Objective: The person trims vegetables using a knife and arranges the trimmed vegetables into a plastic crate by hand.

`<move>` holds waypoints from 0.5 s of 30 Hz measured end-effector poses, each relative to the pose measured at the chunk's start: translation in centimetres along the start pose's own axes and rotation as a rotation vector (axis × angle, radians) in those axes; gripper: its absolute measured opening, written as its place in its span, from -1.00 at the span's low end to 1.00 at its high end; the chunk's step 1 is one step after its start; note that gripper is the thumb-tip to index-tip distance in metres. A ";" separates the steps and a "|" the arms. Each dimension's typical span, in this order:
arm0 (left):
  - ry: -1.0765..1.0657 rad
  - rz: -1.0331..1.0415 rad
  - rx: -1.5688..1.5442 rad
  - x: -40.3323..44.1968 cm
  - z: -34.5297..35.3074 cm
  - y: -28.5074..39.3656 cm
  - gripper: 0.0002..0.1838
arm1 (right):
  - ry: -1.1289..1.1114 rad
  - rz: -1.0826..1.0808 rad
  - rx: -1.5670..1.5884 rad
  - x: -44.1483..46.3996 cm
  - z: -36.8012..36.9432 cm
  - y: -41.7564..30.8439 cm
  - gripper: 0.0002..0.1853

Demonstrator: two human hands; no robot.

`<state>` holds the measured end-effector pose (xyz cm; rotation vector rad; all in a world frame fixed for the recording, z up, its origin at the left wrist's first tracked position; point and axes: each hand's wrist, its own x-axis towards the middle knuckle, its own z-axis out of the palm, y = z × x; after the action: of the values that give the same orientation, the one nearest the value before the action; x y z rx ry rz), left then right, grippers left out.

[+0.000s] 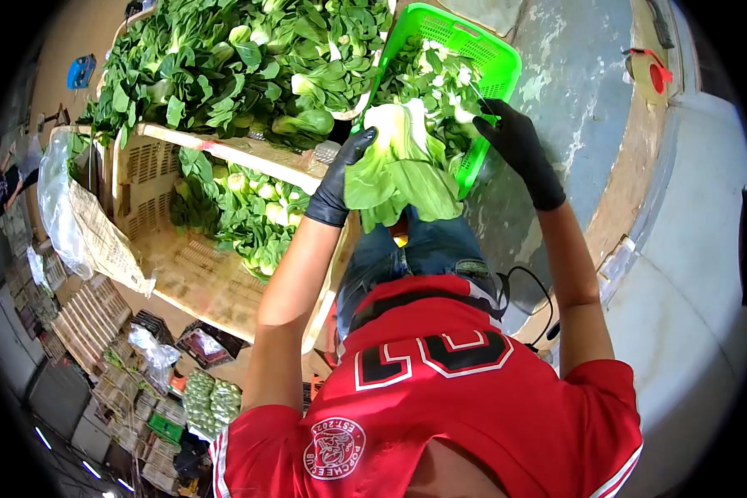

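Note:
My left hand [344, 176], in a black glove, is closed on a large head of bok choy [402, 162] with a pale base and broad green leaves. The bok choy hangs in front of my legs, its base up and leaves down. Also gloved in black, my right hand [518, 148] is beside it at the rim of a bright green plastic basket [498, 70]. A thin, pale blade-like thing [478, 93] sticks out from its curled fingers; its handle is hidden. Bok choy leaves and trimmings [432, 75] lie in the basket, partly behind the held head.
A big heap of bok choy [249, 66] is piled at the upper left. Below it, a worn pale crate [199, 266] lies open with more bok choy [245, 207] inside. A red tape roll [659, 78] is at the far right. Crates and bagged greens [210, 402] stand at lower left.

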<state>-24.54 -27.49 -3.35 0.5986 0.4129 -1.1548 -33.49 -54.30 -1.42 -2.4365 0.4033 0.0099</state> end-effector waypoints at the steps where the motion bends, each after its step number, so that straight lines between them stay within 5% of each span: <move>1: 0.006 -0.009 -0.018 -0.3 0.8 0.3 -0.57 | -0.006 -0.037 0.113 -0.1 0.2 -0.5 -0.62; 4: 0.183 0.028 0.131 -0.1 -1.3 1.2 -0.57 | -0.090 0.089 0.189 0.3 0.4 -4.4 -0.76; 6: 0.253 0.322 0.713 -1.3 -1.9 2.2 -0.54 | -0.170 0.024 0.334 0.8 1.9 -7.3 -0.77; 10: 0.251 0.496 0.695 -4.1 -1.8 3.9 -0.50 | -0.206 -0.350 0.280 1.3 6.9 -13.1 -0.67; 15: 0.397 0.667 0.685 -6.4 -4.1 5.7 -0.49 | -0.531 -0.085 0.367 3.2 10.2 -15.5 -0.80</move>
<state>-21.51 -18.69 -1.48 1.4528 0.1109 -0.5004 -25.01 -37.52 -0.28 -1.9861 0.0523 0.4914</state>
